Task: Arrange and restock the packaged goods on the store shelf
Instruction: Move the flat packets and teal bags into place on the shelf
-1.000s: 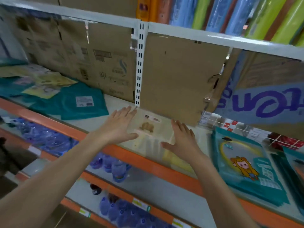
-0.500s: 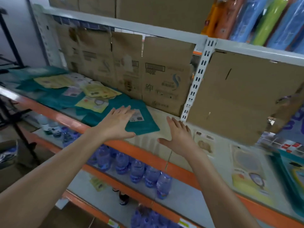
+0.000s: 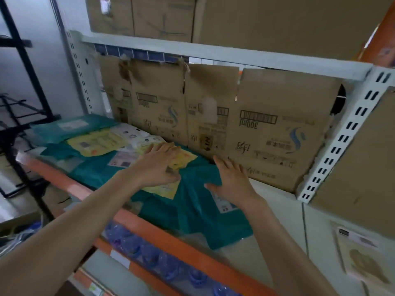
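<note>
Yellow packet (image 3: 165, 190) under the flat left hand (image 3: 158, 165), right hand (image 3: 232, 182) spread over teal packet (image 3: 192, 214); cardboard (image 3: 267, 133) blocks twelve o'clock, bottles (image 3: 139, 246) at six

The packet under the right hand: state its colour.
Teal green, with a white label; the head view shows the packet best.

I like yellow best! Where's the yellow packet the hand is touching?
Head view, left of centre: the yellow packet lies under the left hand, on top of a teal package, in front of the cardboard backing.
</note>
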`<action>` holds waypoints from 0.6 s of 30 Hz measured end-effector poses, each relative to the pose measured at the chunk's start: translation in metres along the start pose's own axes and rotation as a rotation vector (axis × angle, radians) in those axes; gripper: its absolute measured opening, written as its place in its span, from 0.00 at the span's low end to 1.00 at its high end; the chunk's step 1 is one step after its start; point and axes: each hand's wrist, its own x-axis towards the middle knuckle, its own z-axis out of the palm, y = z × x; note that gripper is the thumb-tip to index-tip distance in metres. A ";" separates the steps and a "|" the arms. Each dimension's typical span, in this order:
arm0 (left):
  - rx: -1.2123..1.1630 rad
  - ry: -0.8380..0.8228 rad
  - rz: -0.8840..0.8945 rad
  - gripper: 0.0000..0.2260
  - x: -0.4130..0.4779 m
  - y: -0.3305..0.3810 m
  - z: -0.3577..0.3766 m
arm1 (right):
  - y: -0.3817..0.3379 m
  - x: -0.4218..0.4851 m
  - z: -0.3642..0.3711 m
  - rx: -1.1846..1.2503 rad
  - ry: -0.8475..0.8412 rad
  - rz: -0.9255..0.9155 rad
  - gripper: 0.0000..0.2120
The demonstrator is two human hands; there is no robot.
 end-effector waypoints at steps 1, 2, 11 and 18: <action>-0.003 0.001 -0.003 0.35 0.007 -0.011 0.002 | -0.003 0.012 0.001 0.006 0.007 -0.005 0.39; -0.007 -0.009 -0.006 0.35 0.012 -0.022 0.004 | -0.007 0.023 0.002 0.012 0.008 -0.009 0.39; -0.055 -0.107 0.025 0.36 0.062 -0.089 0.017 | -0.029 0.076 0.022 0.043 -0.056 0.042 0.40; -0.205 -0.165 0.122 0.35 0.095 -0.144 0.014 | -0.061 0.114 0.036 0.117 -0.028 0.164 0.38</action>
